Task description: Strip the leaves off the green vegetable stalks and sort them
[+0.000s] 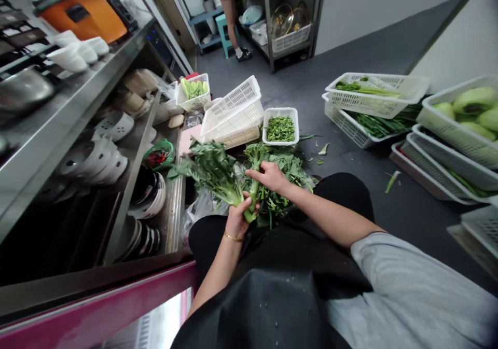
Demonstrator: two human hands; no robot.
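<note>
My left hand [238, 219] is closed around the lower end of a thick-stemmed leafy green [252, 188], whose long dark leaves fan out to the upper left. Higher on the pale green stalk, my right hand [271, 177] closes its fingers on the stem, just under its bushy top. Beneath both hands lies a heap of loose leafy greens [290, 167], partly on clear plastic [206, 204]. Just beyond the heap stands a white basket [265, 140] filled with small cut green pieces [280, 128]. My fingertips partly hide the stem.
White baskets [233, 113] stand tilted ahead, near a basket of pale green vegetables [193, 88]. Stacked vegetable baskets [377, 100] line the right. On the left, a metal shelf [73, 100] holds bowls and pots. Leaf scraps [323, 149] lie on the floor. Another person's leg [229, 22] shows at the back.
</note>
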